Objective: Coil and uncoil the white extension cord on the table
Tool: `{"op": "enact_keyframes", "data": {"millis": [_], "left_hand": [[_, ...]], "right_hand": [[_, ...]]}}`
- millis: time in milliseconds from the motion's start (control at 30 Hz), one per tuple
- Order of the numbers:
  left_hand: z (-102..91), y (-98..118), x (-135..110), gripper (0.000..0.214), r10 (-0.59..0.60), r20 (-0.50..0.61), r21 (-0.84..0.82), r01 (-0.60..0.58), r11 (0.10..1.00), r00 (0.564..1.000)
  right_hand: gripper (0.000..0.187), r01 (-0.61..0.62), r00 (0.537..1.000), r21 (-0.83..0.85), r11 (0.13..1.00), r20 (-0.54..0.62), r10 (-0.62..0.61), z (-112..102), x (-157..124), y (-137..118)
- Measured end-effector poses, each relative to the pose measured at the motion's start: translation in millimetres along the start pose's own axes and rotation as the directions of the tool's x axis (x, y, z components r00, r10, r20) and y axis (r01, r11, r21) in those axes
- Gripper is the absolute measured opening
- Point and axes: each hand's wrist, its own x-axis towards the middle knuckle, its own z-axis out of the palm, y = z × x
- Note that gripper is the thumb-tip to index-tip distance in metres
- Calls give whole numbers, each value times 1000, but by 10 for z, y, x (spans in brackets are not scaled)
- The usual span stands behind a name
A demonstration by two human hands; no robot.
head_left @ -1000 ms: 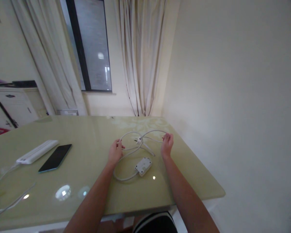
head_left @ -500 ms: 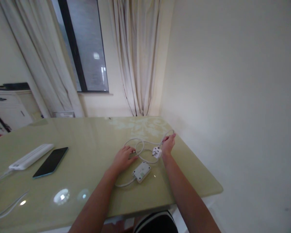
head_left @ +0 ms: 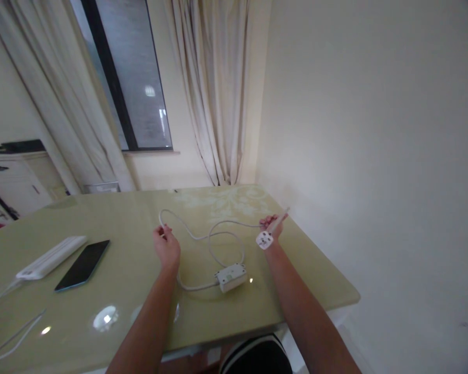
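My left hand (head_left: pixel 167 246) is closed around a white power cord (head_left: pixel 195 237) and holds part of it off to the left. From there the cord runs right in loose loops over the table. In my right hand (head_left: pixel 273 224) is the cord's other stretch, closed in the fingers. A white three-pin plug (head_left: pixel 264 240) hangs at that wrist, its pins facing me. Between the hands, a small white box (head_left: pixel 231 277) with the cord entering its left side lies on the table, slightly tilted.
A black phone (head_left: pixel 82 265) and a long white power strip (head_left: pixel 51 257) lie to the left on the glossy greenish table (head_left: pixel 140 218). A loose white cable (head_left: pixel 15 337) is at the near left. The wall (head_left: pixel 354 156) borders the table's right side.
My left hand has moved left, drawing the cord out into a wider loop. The white box has turned and tipped. The plug has swung round at my right hand.
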Motion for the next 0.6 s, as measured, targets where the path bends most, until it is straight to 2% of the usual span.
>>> {"op": "enact_keyframes", "data": {"millis": [100, 233, 333, 400, 433, 467, 533, 567, 600], "left_hand": [[-89, 9, 4, 44, 45, -120, 224, -17, 974, 992], [-216, -38, -60, 68, 109, -154, 501, -17, 865, 982], [-256, -122, -76, 62, 144, -43, 622, -87, 779, 989], [-226, -145, -88, 59, 214, 121, 651, -240, 720, 969], [-196, -137, -104, 60, 264, 229, 634, -350, 690, 937], [-160, -116, -128, 59, 323, 351, 585, -475, 658, 879], [-85, -45, -200, 52, 429, 568, 410, -694, 593, 702], [-51, -3, -243, 46, 466, 640, 315, -763, 565, 610], [-23, 36, -286, 40, 491, 684, 240, -803, 546, 539]], "right_hand": [[64, -1, 1000, 64, 998, 6, 1, 14, -25, -81], [63, -31, 998, 162, 986, 66, 20, 36, -65, -209], [64, -38, 992, 156, 987, 123, 19, 61, -110, -278], [65, -59, 985, 140, 988, 171, 34, 81, -147, -301], [65, -78, 980, 144, 986, 191, 50, 90, -166, -306], [65, -103, 975, 157, 982, 210, 69, 97, -183, -309], [64, -162, 964, 204, 966, 240, 111, 107, -209, -310], [64, -192, 959, 232, 954, 251, 132, 109, -217, -310], [63, -217, 955, 260, 941, 257, 149, 110, -223, -310]]}}
